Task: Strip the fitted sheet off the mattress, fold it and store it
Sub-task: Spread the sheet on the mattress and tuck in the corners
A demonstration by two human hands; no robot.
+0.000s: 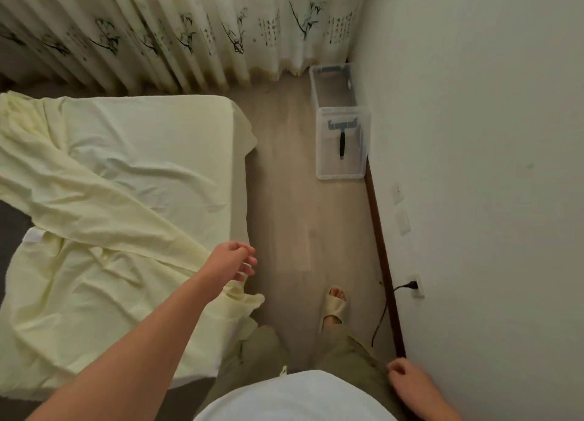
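Note:
The pale yellow fitted sheet [145,155] still covers the far part of the mattress. A long fold of it lies thrown diagonally across the bed. Dark mattress [9,231] shows bare at the left and along the near edge. My left hand [235,259] reaches out over the bed's right edge, just above a loose sheet corner [245,297] that hangs there. Its fingers are loosely curled and nothing shows between them. My right hand [407,381] hangs beside my thigh near the wall and holds nothing.
Two clear plastic bins [343,164] stand along the right wall, the nearer one holding a dark-handled tool. A strip of wooden floor [300,218] runs between bed and wall. A black cord [384,310] is plugged into a low socket. Curtains [189,31] hang behind the bed.

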